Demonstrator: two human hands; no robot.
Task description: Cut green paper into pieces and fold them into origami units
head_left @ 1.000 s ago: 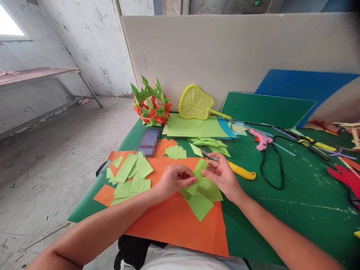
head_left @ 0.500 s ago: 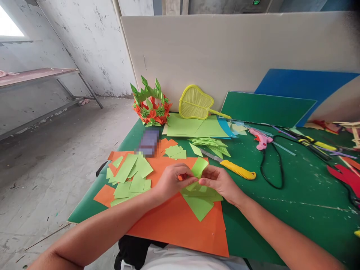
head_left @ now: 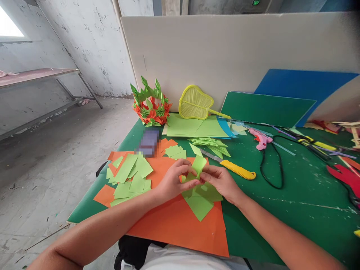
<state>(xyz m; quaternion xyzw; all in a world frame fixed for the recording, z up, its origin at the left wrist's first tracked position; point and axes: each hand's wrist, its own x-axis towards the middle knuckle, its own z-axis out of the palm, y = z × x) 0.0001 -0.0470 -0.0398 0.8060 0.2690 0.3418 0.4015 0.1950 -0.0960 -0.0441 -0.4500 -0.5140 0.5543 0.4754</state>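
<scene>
A small green paper piece (head_left: 199,165), bent into a curve, stands between my two hands above the orange sheets. My left hand (head_left: 180,176) pinches its lower edge, thumb and fingertips together. From the other side, my right hand (head_left: 218,180) grips the same piece with thumb and forefinger. Beneath my hands lie loose green paper pieces (head_left: 199,210) on a large orange sheet (head_left: 180,228). To the left, more cut green pieces (head_left: 132,187) are spread in a pile. Just beyond my right hand rests a yellow-handled knife (head_left: 237,169) with its blade pointing left.
A green-and-orange folded-paper crown (head_left: 152,108) and a yellow fan (head_left: 196,103) stand at the back of the green table (head_left: 281,225). Folded green pieces (head_left: 210,145) lie before them. On the right are a pink glue gun (head_left: 261,139), its black cord and a red item (head_left: 344,176).
The green paper piece has turned more upright and is bent more tightly. My left fingers have shifted slightly right, closer to my right fingertips.
</scene>
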